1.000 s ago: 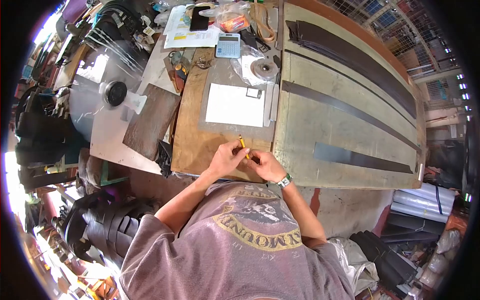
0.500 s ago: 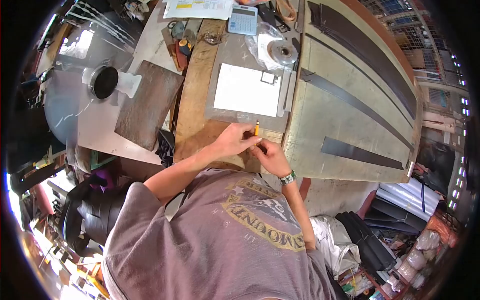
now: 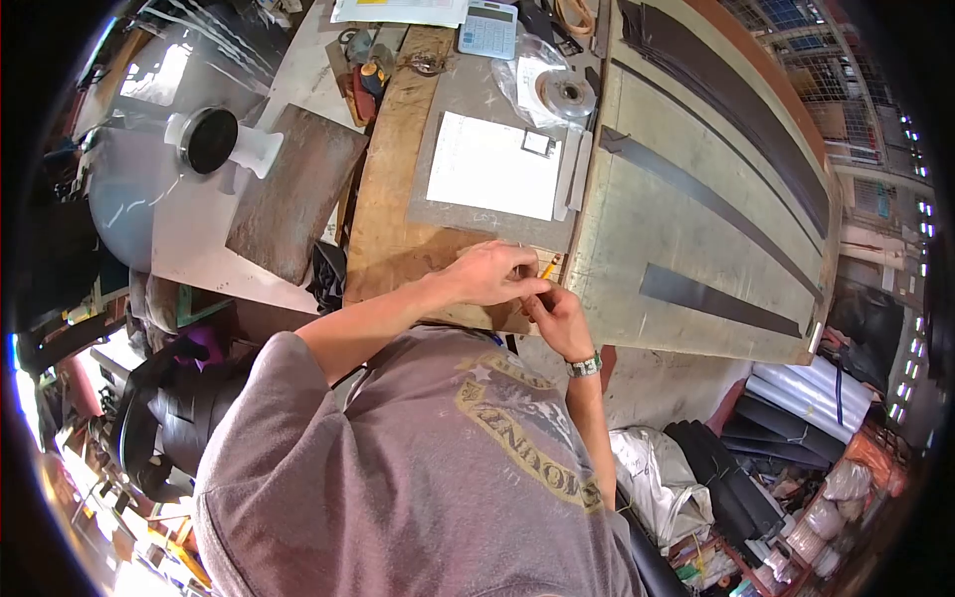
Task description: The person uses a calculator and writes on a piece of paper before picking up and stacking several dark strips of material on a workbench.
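Observation:
My left hand (image 3: 492,273) is closed, its thumb and fingers pinched at a short yellow pencil (image 3: 548,269) that leans to the right. Below and right of it, my right hand (image 3: 562,325) is closed as well, with its fingertips at the pencil's lower end, which is hidden between both hands. The hands touch over the front edge of the wooden bench (image 3: 393,249). Beyond them, a white sheet of paper (image 3: 487,169) with a small dark-framed piece (image 3: 538,143) on it lies on a grey board (image 3: 423,189).
To the right, dark strips (image 3: 716,300) lie on a pale tabletop (image 3: 622,234). A tape roll (image 3: 569,92) and a calculator (image 3: 487,30) sit at the back. Leftward are a brown plate (image 3: 296,189) and a round black-faced object (image 3: 209,140). Black rolls (image 3: 731,478) stand low at the right.
Both hands have moved a little to the right with the pencil. Upright before, the pencil now tilts to the right. My left forearm reaches further across the bench front.

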Motion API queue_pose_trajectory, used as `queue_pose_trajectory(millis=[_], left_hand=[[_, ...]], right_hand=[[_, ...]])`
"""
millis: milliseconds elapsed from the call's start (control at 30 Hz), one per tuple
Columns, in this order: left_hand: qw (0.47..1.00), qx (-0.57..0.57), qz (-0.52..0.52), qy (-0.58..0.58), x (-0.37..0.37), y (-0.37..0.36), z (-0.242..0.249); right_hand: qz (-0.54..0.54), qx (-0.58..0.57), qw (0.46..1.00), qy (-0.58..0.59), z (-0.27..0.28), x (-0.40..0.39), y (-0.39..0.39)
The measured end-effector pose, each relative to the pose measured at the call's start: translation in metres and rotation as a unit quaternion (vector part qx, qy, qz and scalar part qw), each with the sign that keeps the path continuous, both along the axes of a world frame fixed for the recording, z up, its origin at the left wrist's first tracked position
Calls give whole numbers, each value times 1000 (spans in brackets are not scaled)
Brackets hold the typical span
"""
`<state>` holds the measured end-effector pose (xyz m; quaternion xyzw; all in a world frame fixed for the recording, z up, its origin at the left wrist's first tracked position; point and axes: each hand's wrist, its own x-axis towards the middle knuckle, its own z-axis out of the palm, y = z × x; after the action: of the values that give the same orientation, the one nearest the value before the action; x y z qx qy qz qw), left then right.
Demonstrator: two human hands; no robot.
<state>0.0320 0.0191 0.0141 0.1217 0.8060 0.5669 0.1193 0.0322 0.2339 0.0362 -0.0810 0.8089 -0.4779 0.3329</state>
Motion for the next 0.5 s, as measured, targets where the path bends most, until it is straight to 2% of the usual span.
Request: queue_pose_trajectory(millis=[100,200,300,400,433,500], left_hand=[[994,-46,56,88,8,-20,-2],[968,-166,138,128,4,-62,-8],[942,-187,225,165,-6,-101,-26],[910,-244,246,230,-13,-121,-35],[916,-229,248,216,-14,-122,-37],[901,-279,245,226,-13,-121,-49]], right_hand=[[-6,-7,1000,-14,-1,4,5],[-61,-55,994,-66,-18,13,12],[-47,-72,995,-46,-22,13,12],[-39,-78,996,-35,-30,12,8],[-41,-80,995,-37,-32,10,7],[-31,-90,995,-40,-29,6,-2]])
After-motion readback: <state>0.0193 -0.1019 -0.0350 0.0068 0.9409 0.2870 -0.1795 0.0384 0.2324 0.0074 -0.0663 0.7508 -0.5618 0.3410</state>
